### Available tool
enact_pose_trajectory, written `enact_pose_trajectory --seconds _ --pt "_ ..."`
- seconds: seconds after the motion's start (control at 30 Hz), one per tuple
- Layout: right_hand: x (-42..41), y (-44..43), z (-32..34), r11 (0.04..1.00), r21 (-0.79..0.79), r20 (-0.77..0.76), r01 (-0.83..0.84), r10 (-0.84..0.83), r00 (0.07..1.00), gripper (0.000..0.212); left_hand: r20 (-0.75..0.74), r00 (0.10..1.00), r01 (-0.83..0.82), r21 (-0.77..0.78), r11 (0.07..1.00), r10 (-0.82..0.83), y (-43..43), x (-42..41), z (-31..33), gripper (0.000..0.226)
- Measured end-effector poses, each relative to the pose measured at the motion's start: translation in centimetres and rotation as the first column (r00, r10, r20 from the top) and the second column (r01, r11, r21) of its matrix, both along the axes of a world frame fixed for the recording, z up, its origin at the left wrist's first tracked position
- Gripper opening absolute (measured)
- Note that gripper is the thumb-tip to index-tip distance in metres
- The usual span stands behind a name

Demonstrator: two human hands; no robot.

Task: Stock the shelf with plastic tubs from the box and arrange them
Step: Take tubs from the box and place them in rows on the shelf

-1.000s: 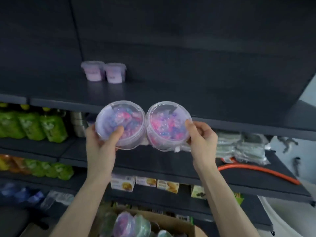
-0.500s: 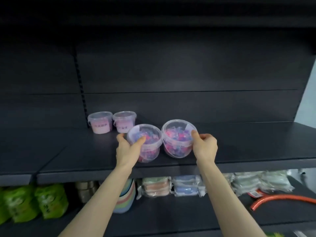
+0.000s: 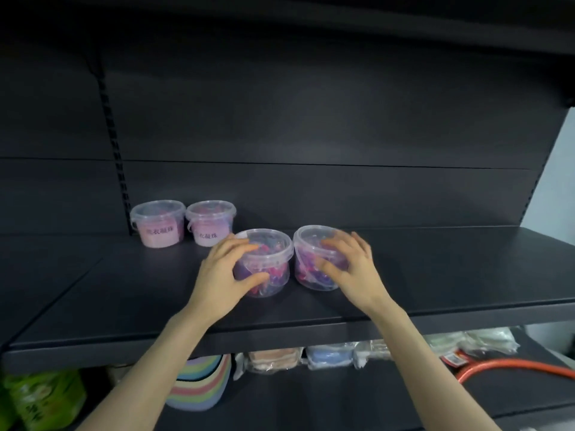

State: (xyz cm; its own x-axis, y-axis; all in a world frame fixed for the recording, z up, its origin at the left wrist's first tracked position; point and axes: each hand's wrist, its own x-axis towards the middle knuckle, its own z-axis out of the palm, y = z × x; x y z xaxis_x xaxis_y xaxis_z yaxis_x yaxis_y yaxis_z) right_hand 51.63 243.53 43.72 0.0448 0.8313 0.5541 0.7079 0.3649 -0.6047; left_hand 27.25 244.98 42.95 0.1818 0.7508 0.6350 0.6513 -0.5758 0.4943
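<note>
Clear plastic tubs stand on the dark shelf (image 3: 435, 275). Two with pink labels, the back left tub (image 3: 157, 223) and the back right tub (image 3: 210, 222), sit touching near the rear panel by the slotted upright. Nearer the front edge, the left tub (image 3: 266, 265) and the right tub (image 3: 314, 259) stand upright just beside each other, filled with pink and purple pieces. The left hand (image 3: 228, 269) wraps the left tub, thumb across its front and fingers over the lid. The right hand (image 3: 351, 269) curls around the right tub, fingers spread over its lid and side.
</note>
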Motion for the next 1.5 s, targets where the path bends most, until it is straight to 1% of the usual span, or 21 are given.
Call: enact_pose_trajectory --seconds 0.07,0.13,0.2,0.27,0.3,0.33,0.4,0.43,0.5,0.6,0.7,0.77,0.83,0.9,1.03,1.1,1.17,1.23,1.3,1.43,1.5 --pt "0.4 0.8 -0.4 0.999 0.039 0.097 0.020 -0.024 0.995 0.046 -0.126 0.981 -0.134 0.111 0.985 0.147 0.6 0.6 0.2 0.067" --pt "0.5 1.5 -0.6 0.992 0.082 0.195 0.100 -0.114 0.974 0.046 -0.227 0.926 -0.257 0.210 0.944 0.302 1.1 2.0 0.6 0.063" --pt "0.3 1.9 -0.6 0.988 0.081 0.201 0.131 -0.144 0.969 0.051 -0.300 0.889 -0.302 0.181 0.936 0.345 1.4 3.5 1.3 0.063" --pt "0.4 2.3 -0.7 0.994 0.050 0.159 0.094 -0.101 0.982 0.050 -0.376 0.881 -0.276 0.083 0.958 0.287 1.7 4.1 2.0 0.067" --pt "0.6 2.3 -0.6 0.997 0.033 0.138 0.069 -0.073 0.988 0.045 -0.382 0.895 -0.237 0.028 0.971 0.229 1.9 3.9 2.1 0.069" --pt "1.1 2.4 -0.6 0.999 0.025 0.131 0.043 -0.046 0.990 0.041 -0.333 0.931 -0.170 -0.037 0.985 0.149 1.9 3.4 2.2 0.069" --pt "2.3 2.4 -0.5 1.000 0.027 0.151 -0.007 0.003 0.988 0.037 -0.123 0.992 0.000 -0.140 0.990 -0.017 2.0 1.9 2.1 0.062" --pt "2.8 2.5 -0.5 0.999 0.033 0.163 -0.031 0.026 0.986 0.038 -0.073 0.996 0.041 -0.140 0.989 -0.052 2.2 1.4 2.0 0.057" --pt "3.3 3.0 -0.4 0.998 0.046 0.172 -0.035 0.027 0.985 0.038 -0.133 0.991 0.007 -0.067 0.998 -0.016 2.9 1.1 1.9 0.048" --pt "2.9 4.3 -0.1 0.993 0.101 0.222 0.064 -0.085 0.971 0.036 -0.236 0.970 -0.051 0.046 0.998 0.061 4.0 2.7 1.7 0.045" --pt "2.6 5.2 0.2 0.991 0.066 0.235 0.114 -0.127 0.964 0.041 -0.295 0.935 -0.164 0.126 0.978 0.195 5.0 4.3 1.1 0.045" --pt "2.8 5.9 -0.2 0.995 0.033 0.254 0.097 -0.103 0.962 0.045 -0.298 0.922 -0.211 0.145 0.967 0.246 5.8 4.7 0.5 0.048" --pt "2.9 6.7 -0.4 0.999 0.026 0.245 0.041 -0.046 0.968 0.050 -0.308 0.916 -0.229 0.123 0.966 0.256 6.4 4.8 0.1 0.052" --pt "2.7 7.8 -0.3 1.000 0.026 0.274 0.007 -0.014 0.961 0.051 -0.348 0.900 -0.234 0.124 0.964 0.263 7.4 4.8 0.0 0.057" --pt "2.0 10.2 0.6 0.999 -0.017 0.361 0.051 -0.041 0.932 0.047 -0.465 0.829 -0.263 0.163 0.951 0.309 9.5 4.4 0.2 0.063" --pt "1.6 11.2 0.9 0.997 -0.028 0.387 0.068 -0.052 0.921 0.046 -0.499 0.796 -0.285 0.188 0.940 0.341 10.4 4.4 0.4 0.065" --pt "1.3 12.1 1.1 0.996 -0.036 0.409 0.079 -0.057 0.911 0.047 -0.536 0.760 -0.274 0.248 0.929 0.367 11.1 4.2 0.5 0.069" --pt "0.9 12.9 1.1 0.996 -0.031 0.429 0.082 -0.061 0.901 0.048 -0.525 0.749 -0.250 0.339 0.907 0.403 12.1 3.9 0.3 0.071" --pt "0.5 13.7 1.0 0.996 -0.018 0.424 0.083 -0.067 0.903 0.048 -0.518 0.749 -0.231 0.381 0.895 0.414 12.8 3.7 0.2 0.068" --pt "0.2 14.9 0.7 0.995 -0.032 0.312 0.099 -0.084 0.946 0.046 -0.505 0.758 -0.230 0.384 0.894 0.412 14.0 3.7 -0.1 0.072" --pt "0.1 15.1 0.4 0.996 -0.032 0.289 0.087 -0.074 0.954 0.044 -0.488 0.774 -0.235 0.371 0.898 0.404 14.6 3.7 -0.4 0.076"
